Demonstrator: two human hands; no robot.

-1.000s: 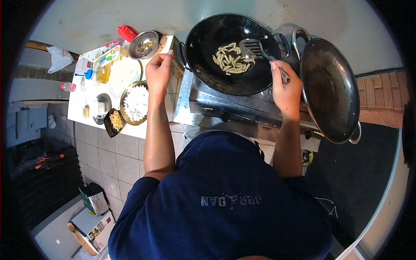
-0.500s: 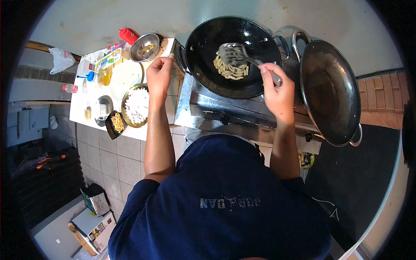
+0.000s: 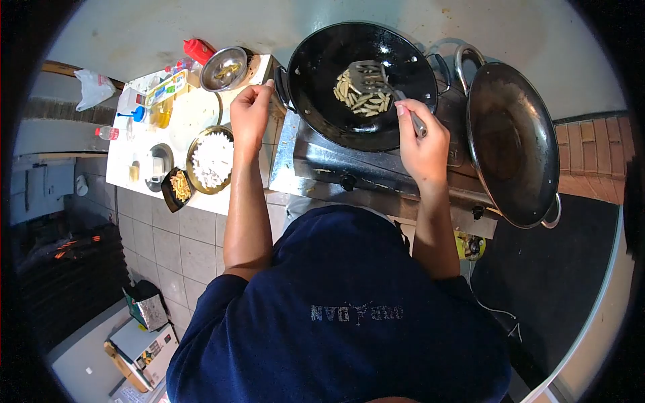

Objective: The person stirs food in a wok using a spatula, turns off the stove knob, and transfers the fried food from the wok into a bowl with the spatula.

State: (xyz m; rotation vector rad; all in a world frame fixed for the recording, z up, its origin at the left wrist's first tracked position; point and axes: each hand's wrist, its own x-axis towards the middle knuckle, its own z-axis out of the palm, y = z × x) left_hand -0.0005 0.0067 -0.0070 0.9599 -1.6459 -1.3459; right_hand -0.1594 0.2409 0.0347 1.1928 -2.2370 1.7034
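Note:
My right hand is closed around the handle of a metal slotted spatula. The spatula's head lies over pale, finger-shaped pieces of food inside a black wok, which stands on the stove. Close to the wok's left handle is my left hand, its fingers curled in and its thumb toward that handle. I see nothing in this hand; whether the thumb touches the handle I cannot tell.
A second, larger wok sits tilted at the right. On the white table to the left are a bowl of white chopped pieces, a black dish of fried pieces, a metal bowl and a red squeeze bottle.
The spatula's head has shifted slightly right and up over the food, and my right hand has moved a little left. My left hand sits slightly closer to the wok's handle.

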